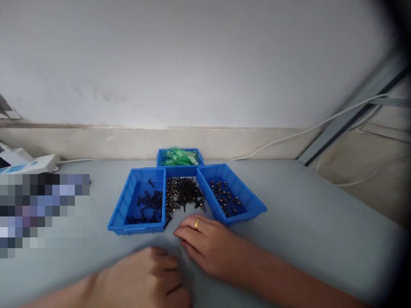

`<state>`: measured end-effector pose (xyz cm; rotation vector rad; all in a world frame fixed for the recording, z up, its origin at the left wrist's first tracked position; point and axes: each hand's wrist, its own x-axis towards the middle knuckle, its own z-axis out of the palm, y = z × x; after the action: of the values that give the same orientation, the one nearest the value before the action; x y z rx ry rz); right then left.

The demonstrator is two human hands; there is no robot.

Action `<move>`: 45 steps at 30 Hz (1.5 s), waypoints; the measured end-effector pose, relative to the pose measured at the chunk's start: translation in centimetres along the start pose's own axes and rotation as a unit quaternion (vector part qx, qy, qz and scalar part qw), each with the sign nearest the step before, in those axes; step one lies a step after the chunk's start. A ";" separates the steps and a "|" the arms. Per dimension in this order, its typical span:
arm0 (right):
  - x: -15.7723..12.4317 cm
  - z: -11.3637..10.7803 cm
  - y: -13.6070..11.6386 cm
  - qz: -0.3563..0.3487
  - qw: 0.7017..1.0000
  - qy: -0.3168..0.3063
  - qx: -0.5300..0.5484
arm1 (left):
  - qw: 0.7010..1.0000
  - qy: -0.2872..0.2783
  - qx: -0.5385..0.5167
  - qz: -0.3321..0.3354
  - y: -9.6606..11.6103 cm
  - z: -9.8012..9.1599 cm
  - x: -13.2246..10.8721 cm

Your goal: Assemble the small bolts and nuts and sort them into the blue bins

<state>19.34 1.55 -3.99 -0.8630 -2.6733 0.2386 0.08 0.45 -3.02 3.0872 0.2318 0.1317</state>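
My left hand (150, 276) is curled closed near the front of the table, and whatever its fingers may hold is hidden. Just ahead and to the right, my right hand (207, 244), with a gold ring, has its fingertips pressed together low over the table. A tiny dark bit shows under those fingertips, too small to name. Beyond the hands lies a loose pile of dark screws (184, 192), some with brassy glints. Long black screws (152, 201) lie in the left blue bin (136, 186). Shorter screws with shiny parts (226, 196) are scattered in the right blue bin (248, 205).
A third blue bin (180, 171) behind the pile holds green plastic packets (180, 157). At the left stands a white power strip (35, 164) beside a blurred-out area. A white cable (282, 139) runs past a metal frame leg (340, 115) at the right.
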 end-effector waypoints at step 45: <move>-0.1 -0.6 -0.2 -0.011 0.992 -0.076 -0.100 | 0.999 0.029 0.018 0.013 -0.1 0.1 -0.1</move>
<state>19.53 1.30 -3.41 -0.9063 -2.8849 0.0305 0.00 0.50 -3.10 3.1259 0.1981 0.2210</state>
